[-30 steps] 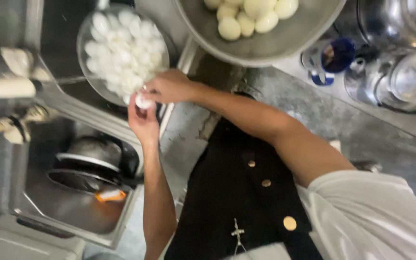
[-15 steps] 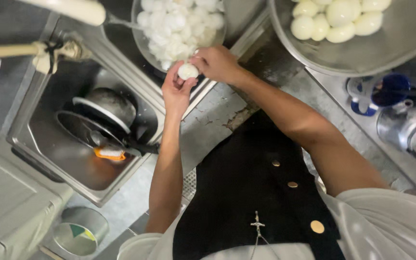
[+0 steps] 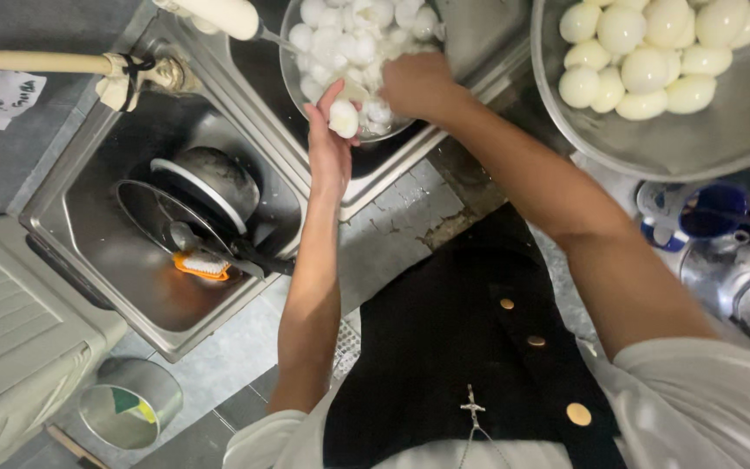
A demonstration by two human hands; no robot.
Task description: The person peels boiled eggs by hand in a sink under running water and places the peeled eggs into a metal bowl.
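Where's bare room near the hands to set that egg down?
Bare steel shows inside the big bowl below its peeled eggs, and on the counter strip between sink rim and apron. Crowded: the colander under both hands, and the left sink holding pots.

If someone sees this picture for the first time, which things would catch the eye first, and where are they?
Most striking is the white egg held in the left hand over the sink edge, with the right hand beside it at the strainer of white eggs at the top centre. Next is the large metal bowl of peeled eggs at the top right. In the left sink basin lie a pot and an orange brush.
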